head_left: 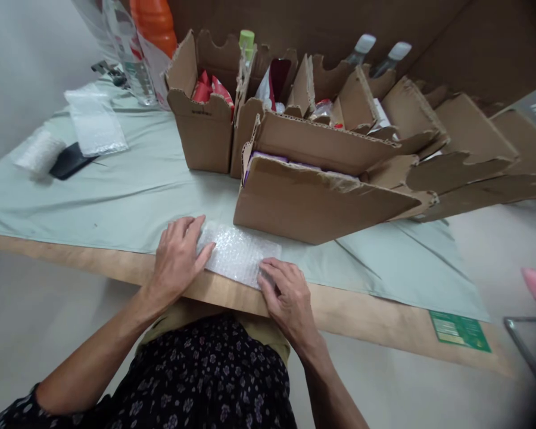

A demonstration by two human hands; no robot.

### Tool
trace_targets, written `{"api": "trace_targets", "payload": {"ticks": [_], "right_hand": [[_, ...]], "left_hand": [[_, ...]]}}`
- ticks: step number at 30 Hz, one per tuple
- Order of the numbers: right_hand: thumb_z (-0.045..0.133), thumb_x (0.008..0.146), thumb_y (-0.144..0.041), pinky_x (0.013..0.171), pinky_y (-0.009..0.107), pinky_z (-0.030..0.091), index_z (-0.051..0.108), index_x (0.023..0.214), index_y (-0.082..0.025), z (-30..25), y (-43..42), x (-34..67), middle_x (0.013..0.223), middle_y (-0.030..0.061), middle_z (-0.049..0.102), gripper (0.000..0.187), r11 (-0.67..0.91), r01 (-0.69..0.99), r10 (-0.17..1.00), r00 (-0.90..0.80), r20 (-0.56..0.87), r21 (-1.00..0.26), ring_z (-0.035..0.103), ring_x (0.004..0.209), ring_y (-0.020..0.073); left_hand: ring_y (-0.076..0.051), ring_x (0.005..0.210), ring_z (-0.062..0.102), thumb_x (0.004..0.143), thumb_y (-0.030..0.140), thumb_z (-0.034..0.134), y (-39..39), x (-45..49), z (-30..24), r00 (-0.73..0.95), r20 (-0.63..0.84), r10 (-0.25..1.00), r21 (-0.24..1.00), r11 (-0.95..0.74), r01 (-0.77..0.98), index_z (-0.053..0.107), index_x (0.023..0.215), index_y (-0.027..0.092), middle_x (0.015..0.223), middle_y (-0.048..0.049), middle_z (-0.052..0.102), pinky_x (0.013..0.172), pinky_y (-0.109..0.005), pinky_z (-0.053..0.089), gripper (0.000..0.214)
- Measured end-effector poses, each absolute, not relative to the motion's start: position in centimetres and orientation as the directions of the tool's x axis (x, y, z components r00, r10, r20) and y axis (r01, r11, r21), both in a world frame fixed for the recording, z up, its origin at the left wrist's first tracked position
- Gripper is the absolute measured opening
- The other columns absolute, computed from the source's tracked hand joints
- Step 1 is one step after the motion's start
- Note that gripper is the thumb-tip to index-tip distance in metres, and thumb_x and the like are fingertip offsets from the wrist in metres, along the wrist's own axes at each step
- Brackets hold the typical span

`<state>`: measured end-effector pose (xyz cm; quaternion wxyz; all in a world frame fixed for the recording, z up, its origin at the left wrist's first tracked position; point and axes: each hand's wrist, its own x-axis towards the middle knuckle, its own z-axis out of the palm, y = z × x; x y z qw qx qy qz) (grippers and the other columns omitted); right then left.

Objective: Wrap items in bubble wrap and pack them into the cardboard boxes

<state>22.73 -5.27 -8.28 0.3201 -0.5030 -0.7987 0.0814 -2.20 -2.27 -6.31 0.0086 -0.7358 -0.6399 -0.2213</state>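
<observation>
A flat piece of bubble wrap (236,251) lies at the front edge of the cloth-covered table. Around its left end is my left hand (176,253), thumb on top and fingers along the far corner. My right hand (288,292) holds the right end between bent fingers and thumb. Whether anything is inside the wrap, I cannot tell. Just behind it stands a long cardboard box (321,199) with purple-edged packets (304,165) inside.
More open cardboard bins (205,134) hold red packets and other goods. At the left lie a bubble wrap sheet (96,122), a bubble-wrapped roll (40,154) and a dark flat object (71,161). Behind stand a clear bottle (131,59) and an orange one (154,27). A green card (460,330) lies right.
</observation>
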Motion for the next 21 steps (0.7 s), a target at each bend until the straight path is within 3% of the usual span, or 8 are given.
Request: {"api": "trace_targets", "payload": {"ticks": [2, 4, 6, 9, 12, 15, 18, 21], "right_hand": [[0.057, 0.102, -0.018, 0.087, 0.039, 0.053, 0.071, 0.114, -0.02, -7.5, -5.1, 22.8, 0.113, 0.0078, 0.077, 0.018, 0.492, 0.759, 0.84, -0.284, 0.462, -0.427, 0.068, 0.103, 0.0233], [0.054, 0.103, -0.018, 0.094, 0.041, 0.051, 0.069, 0.12, -0.02, -7.0, -4.8, 22.6, 0.123, 0.0094, 0.075, 0.023, 0.51, 0.787, 0.818, -0.319, 0.478, -0.347, 0.066, 0.116, 0.0249], [0.051, 0.106, -0.026, 0.103, 0.045, 0.047, 0.063, 0.136, -0.018, -7.1, -4.2, 22.2, 0.142, 0.013, 0.067, 0.034, 0.538, 0.802, 0.81, -0.407, 0.422, -0.259, 0.057, 0.134, 0.0286], [0.048, 0.106, -0.044, 0.115, 0.051, 0.04, 0.05, 0.152, -0.012, -8.4, -3.5, 21.9, 0.157, 0.0183, 0.053, 0.056, 0.551, 0.811, 0.827, -0.501, 0.253, -0.197, 0.045, 0.148, 0.0332], [0.048, 0.105, -0.051, 0.123, 0.054, 0.032, 0.045, 0.156, -0.013, -9.9, -3.2, 21.8, 0.163, 0.018, 0.046, 0.064, 0.51, 0.83, 0.86, -0.487, 0.15, -0.225, 0.039, 0.152, 0.0339], [0.05, 0.104, -0.051, 0.124, 0.055, 0.03, 0.043, 0.158, -0.019, -10.4, -3.2, 21.9, 0.164, 0.0155, 0.046, 0.064, 0.484, 0.823, 0.875, -0.462, 0.148, -0.297, 0.038, 0.153, 0.0332], [0.046, 0.105, -0.05, 0.119, 0.055, 0.037, 0.045, 0.156, -0.023, -9.7, -3.3, 22.9, 0.16, 0.0143, 0.05, 0.057, 0.484, 0.794, 0.875, -0.435, 0.213, -0.367, 0.043, 0.15, 0.032], [0.044, 0.107, -0.043, 0.107, 0.053, 0.046, 0.058, 0.141, -0.022, -8.5, -3.7, 24.7, 0.144, 0.0146, 0.063, 0.043, 0.382, 0.826, 0.902, -0.234, 0.364, -0.415, 0.056, 0.134, 0.0317]], "left_hand": [[-0.037, 0.133, 0.058, 0.1, 0.024, 0.057, -2.8, -1.8, -6.1, 0.213, 0.442, 0.871, 0.21, -0.331, 0.92, 0.059, 0.137, 0.011, 0.142, -0.0226, 0.062, 0.106, -0.05, 0.051, 0.04], [-0.035, 0.149, 0.044, 0.102, 0.021, 0.053, -3.1, -1.3, -6.3, 0.364, 0.435, 0.824, 0.15, -0.465, 0.873, 0.056, 0.142, 0.015, 0.157, -0.0202, 0.051, 0.117, -0.052, 0.043, 0.041], [-0.035, 0.155, 0.035, 0.103, 0.025, 0.052, -3.1, -0.9, -7.1, 0.466, 0.342, 0.816, 0.116, -0.529, 0.841, 0.05, 0.148, 0.017, 0.164, -0.0192, 0.043, 0.123, -0.055, 0.035, 0.046], [-0.037, 0.156, 0.035, 0.104, 0.038, 0.053, -2.8, -0.7, -8.6, 0.496, 0.175, 0.85, 0.115, -0.518, 0.847, 0.044, 0.154, 0.015, 0.166, -0.0219, 0.04, 0.125, -0.06, 0.029, 0.056], [-0.038, 0.158, 0.03, 0.103, 0.042, 0.054, -2.6, -0.7, -9.4, 0.478, 0.092, 0.873, 0.129, -0.487, 0.864, 0.041, 0.157, 0.017, 0.169, -0.0211, 0.034, 0.127, -0.061, 0.024, 0.061], [-0.037, 0.16, 0.026, 0.102, 0.043, 0.055, -2.6, -0.6, -9.3, 0.462, 0.067, 0.884, 0.152, -0.467, 0.871, 0.04, 0.157, 0.02, 0.17, -0.0186, 0.032, 0.128, -0.061, 0.021, 0.061], [-0.036, 0.16, 0.026, 0.102, 0.042, 0.055, -2.7, -0.6, -9.1, 0.45, 0.075, 0.89, 0.196, -0.455, 0.868, 0.042, 0.156, 0.021, 0.17, -0.0179, 0.034, 0.129, -0.061, 0.02, 0.059], [-0.035, 0.161, 0.024, 0.101, 0.041, 0.055, -2.8, -0.8, -9.0, 0.422, 0.107, 0.9, 0.273, -0.435, 0.858, 0.043, 0.155, 0.023, 0.171, -0.0153, 0.033, 0.129, -0.059, 0.02, 0.058]]}}
